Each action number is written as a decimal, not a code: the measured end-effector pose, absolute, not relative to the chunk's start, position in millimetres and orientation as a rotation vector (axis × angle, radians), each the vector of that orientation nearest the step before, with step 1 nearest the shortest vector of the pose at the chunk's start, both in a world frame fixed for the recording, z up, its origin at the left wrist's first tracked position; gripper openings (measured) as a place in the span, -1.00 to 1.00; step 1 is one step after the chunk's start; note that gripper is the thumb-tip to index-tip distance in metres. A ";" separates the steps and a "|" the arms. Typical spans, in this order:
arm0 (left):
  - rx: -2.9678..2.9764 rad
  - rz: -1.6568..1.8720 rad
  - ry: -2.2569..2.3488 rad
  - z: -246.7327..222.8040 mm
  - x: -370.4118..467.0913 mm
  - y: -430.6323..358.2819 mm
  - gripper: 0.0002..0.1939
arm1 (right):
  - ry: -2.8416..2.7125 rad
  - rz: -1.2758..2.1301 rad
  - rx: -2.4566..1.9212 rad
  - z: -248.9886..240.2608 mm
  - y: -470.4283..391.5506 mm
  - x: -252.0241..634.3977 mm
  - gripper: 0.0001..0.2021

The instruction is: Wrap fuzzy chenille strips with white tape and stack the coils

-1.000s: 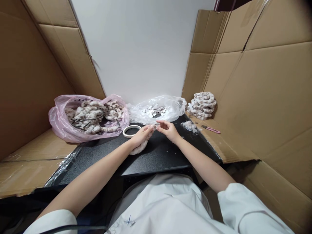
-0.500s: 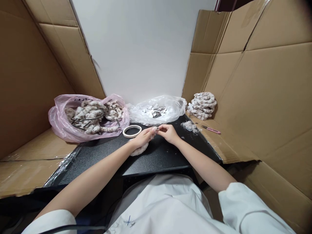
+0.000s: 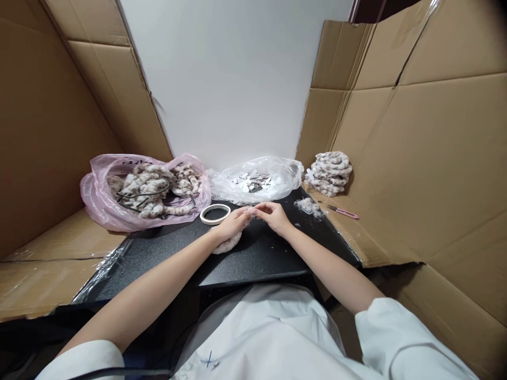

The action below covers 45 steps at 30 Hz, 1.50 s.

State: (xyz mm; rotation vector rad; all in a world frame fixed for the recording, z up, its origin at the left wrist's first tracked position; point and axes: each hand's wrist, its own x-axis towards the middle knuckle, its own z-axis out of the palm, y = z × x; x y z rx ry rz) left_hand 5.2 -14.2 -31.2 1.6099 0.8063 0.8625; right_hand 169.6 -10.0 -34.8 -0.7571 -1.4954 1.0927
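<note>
A fluffy white-and-brown fur strip (image 3: 227, 246) curves out below my left hand (image 3: 233, 224), whose fingers are closed round it. Its tufted end shows between my two hands, just above the black tabletop. My right hand (image 3: 274, 217) pinches at that same end with thumb and forefinger together; what lies between the fingertips is too small to make out. Close behind my left hand lies a roll of cream tape (image 3: 204, 218).
Left, a pink plastic bag (image 3: 93, 206) holds fur strips and dark cords. A clear bag (image 3: 287, 177) of small white-and-metal pieces stands behind my hands. Right are coiled fur strips (image 3: 329, 173), loose fluff (image 3: 309, 206) and pink thread snips (image 3: 345, 212). Cardboard walls (image 3: 447, 153) flank the black table (image 3: 158, 269).
My right fingertips have shifted slightly at the strip's end, and the small dark bit visible there before no longer shows. My left hand keeps its hold.
</note>
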 end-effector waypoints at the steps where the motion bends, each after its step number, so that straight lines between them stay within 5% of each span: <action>1: 1.602 0.866 0.802 -31.7 5.2 -14.1 -0.60 | -1.505 1.071 -0.757 -35.9 -10.6 168.8 -0.72; 7: 1.565 0.886 0.806 -31.2 5.8 -14.4 -0.57 | -1.610 0.853 -0.797 -41.6 -10.8 167.5 -0.78; 26: 1.570 0.891 0.827 -31.6 5.4 -14.3 -0.52 | -1.353 1.167 -0.741 -37.3 -14.8 160.4 -0.78; 45: 1.783 0.779 0.905 -16.7 -8.0 -4.4 -0.52 | -0.417 1.506 -0.652 -11.1 6.9 194.8 -0.90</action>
